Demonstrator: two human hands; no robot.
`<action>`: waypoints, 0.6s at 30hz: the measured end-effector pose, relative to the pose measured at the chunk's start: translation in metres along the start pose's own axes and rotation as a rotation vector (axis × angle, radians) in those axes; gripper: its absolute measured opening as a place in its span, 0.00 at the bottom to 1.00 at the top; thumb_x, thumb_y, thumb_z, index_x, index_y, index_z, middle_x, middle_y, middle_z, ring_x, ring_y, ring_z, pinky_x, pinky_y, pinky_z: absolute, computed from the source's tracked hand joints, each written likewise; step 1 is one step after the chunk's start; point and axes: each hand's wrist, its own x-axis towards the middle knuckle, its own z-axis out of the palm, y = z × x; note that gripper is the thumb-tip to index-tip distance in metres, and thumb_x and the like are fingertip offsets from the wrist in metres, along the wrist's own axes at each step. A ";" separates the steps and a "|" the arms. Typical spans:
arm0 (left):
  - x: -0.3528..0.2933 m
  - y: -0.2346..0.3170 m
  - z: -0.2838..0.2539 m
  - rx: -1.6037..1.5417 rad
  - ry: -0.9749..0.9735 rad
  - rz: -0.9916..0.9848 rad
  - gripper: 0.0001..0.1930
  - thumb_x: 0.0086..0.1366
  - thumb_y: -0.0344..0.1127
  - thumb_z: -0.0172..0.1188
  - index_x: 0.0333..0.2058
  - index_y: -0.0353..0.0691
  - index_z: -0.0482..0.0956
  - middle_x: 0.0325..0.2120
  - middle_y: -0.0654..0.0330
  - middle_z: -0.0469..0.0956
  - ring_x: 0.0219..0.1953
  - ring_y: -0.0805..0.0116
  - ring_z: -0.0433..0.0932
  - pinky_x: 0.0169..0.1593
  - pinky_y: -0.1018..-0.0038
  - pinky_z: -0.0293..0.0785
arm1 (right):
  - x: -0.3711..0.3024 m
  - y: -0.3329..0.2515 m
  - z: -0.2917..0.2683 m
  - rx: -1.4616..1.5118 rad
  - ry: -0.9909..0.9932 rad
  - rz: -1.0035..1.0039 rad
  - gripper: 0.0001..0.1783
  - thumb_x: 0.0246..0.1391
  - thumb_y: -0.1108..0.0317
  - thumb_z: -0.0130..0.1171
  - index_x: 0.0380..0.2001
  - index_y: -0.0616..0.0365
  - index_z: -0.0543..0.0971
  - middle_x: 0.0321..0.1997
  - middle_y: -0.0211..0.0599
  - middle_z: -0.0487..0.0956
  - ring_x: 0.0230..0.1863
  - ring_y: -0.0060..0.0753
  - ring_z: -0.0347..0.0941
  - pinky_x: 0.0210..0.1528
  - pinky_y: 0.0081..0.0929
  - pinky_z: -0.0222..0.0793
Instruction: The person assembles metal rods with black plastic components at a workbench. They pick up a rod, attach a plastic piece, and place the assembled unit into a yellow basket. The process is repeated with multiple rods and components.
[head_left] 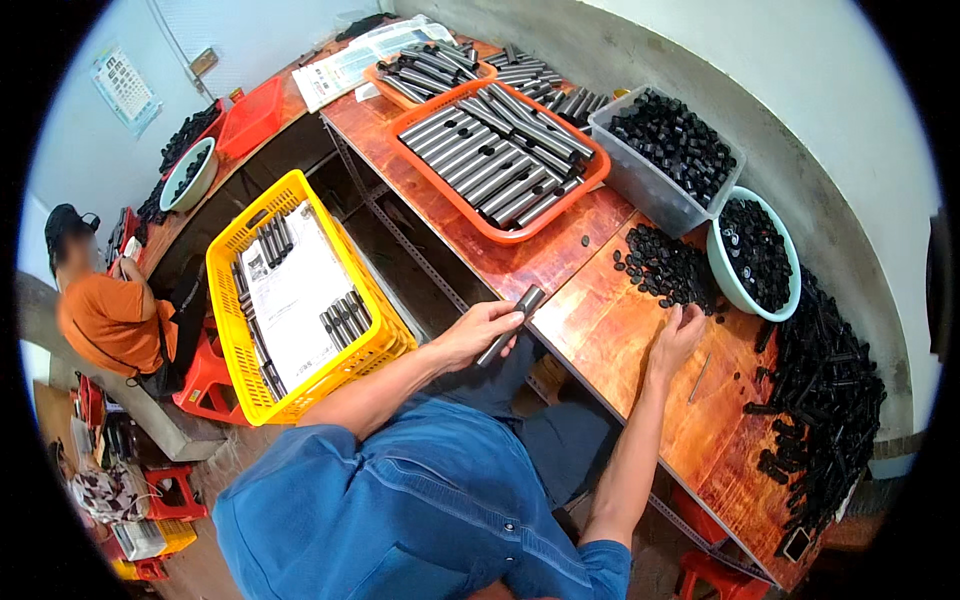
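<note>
My left hand (487, 332) is closed around a short grey metal tube (511, 325) with dark ends, held in front of the table edge. My right hand (677, 340) is over the wooden table at the near edge of a loose heap of small black caps (660, 264). Its thumb and fingers are drawn together in a pinch; whatever lies between them is too small to make out. Beyond the hands, an orange tray (516, 236) carries rows of similar grey tubes, several with black pieces on them.
A clear plastic bin (640, 180) and a pale green bowl (735, 285) hold black parts. Black pieces (820, 400) pile up at right, near a thin metal rod (700, 378). A yellow crate (300, 398) with tubes stands left. Another person in orange (115, 320) sits far left.
</note>
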 end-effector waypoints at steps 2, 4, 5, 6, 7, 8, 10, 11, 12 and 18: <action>-0.003 -0.002 -0.009 -0.072 0.034 0.045 0.17 0.73 0.42 0.58 0.52 0.35 0.76 0.29 0.66 0.76 0.29 0.78 0.76 0.35 0.80 0.76 | 0.000 0.007 0.002 -0.019 -0.001 -0.044 0.20 0.64 0.63 0.57 0.51 0.68 0.72 0.47 0.53 0.75 0.50 0.52 0.72 0.53 0.42 0.68; -0.012 0.005 -0.014 -0.157 0.093 0.048 0.17 0.71 0.37 0.60 0.54 0.35 0.75 0.32 0.66 0.76 0.33 0.77 0.77 0.39 0.79 0.78 | 0.000 0.011 0.005 -0.022 0.003 -0.084 0.20 0.64 0.64 0.58 0.51 0.69 0.72 0.47 0.53 0.75 0.50 0.53 0.72 0.53 0.42 0.68; -0.014 0.007 -0.020 -0.168 0.118 0.081 0.17 0.70 0.36 0.61 0.54 0.34 0.76 0.32 0.66 0.77 0.33 0.77 0.78 0.40 0.78 0.78 | -0.001 0.012 0.007 -0.016 0.007 -0.101 0.19 0.63 0.65 0.58 0.51 0.69 0.72 0.47 0.53 0.75 0.50 0.53 0.72 0.53 0.43 0.68; -0.018 0.015 -0.024 -0.148 0.158 0.091 0.17 0.71 0.36 0.61 0.53 0.34 0.76 0.32 0.66 0.77 0.33 0.77 0.78 0.39 0.78 0.78 | -0.001 0.011 0.010 -0.008 0.009 -0.121 0.19 0.63 0.65 0.58 0.51 0.69 0.72 0.47 0.53 0.75 0.50 0.53 0.72 0.53 0.43 0.68; -0.026 0.020 -0.030 -0.141 0.211 0.104 0.16 0.71 0.36 0.60 0.53 0.34 0.76 0.32 0.66 0.77 0.32 0.77 0.77 0.38 0.79 0.77 | -0.003 0.007 0.011 -0.027 -0.002 -0.122 0.19 0.63 0.65 0.58 0.51 0.69 0.72 0.47 0.53 0.75 0.50 0.53 0.72 0.52 0.43 0.68; -0.032 0.022 -0.037 -0.105 0.287 0.095 0.16 0.70 0.36 0.61 0.53 0.34 0.77 0.33 0.66 0.78 0.32 0.76 0.77 0.39 0.77 0.77 | -0.006 0.002 0.008 -0.050 -0.019 -0.120 0.19 0.63 0.65 0.58 0.51 0.69 0.72 0.48 0.53 0.75 0.50 0.54 0.72 0.52 0.44 0.68; -0.048 0.025 -0.060 -0.066 0.383 0.139 0.18 0.69 0.37 0.62 0.53 0.34 0.77 0.35 0.64 0.80 0.35 0.77 0.78 0.38 0.76 0.75 | -0.010 -0.014 0.004 -0.058 -0.088 -0.068 0.19 0.63 0.65 0.57 0.51 0.69 0.73 0.49 0.55 0.74 0.51 0.56 0.72 0.52 0.44 0.68; -0.053 0.021 -0.077 -0.030 0.444 0.158 0.19 0.68 0.38 0.63 0.54 0.35 0.76 0.37 0.63 0.81 0.36 0.76 0.78 0.38 0.76 0.75 | -0.010 -0.008 0.005 -0.084 -0.076 -0.113 0.20 0.63 0.65 0.57 0.51 0.69 0.73 0.49 0.55 0.74 0.51 0.56 0.72 0.53 0.45 0.68; -0.062 0.024 -0.088 -0.003 0.562 0.216 0.21 0.68 0.38 0.64 0.55 0.34 0.74 0.40 0.61 0.82 0.38 0.75 0.78 0.39 0.75 0.75 | -0.008 0.004 0.004 -0.110 -0.066 -0.157 0.20 0.63 0.64 0.57 0.51 0.69 0.73 0.49 0.56 0.74 0.51 0.57 0.71 0.53 0.45 0.68; -0.146 0.051 -0.198 0.248 0.992 0.283 0.29 0.66 0.37 0.65 0.61 0.27 0.68 0.43 0.52 0.83 0.41 0.70 0.80 0.45 0.72 0.77 | -0.004 0.027 -0.002 -0.178 -0.120 -0.226 0.21 0.66 0.60 0.56 0.52 0.68 0.73 0.50 0.54 0.73 0.49 0.54 0.72 0.51 0.44 0.70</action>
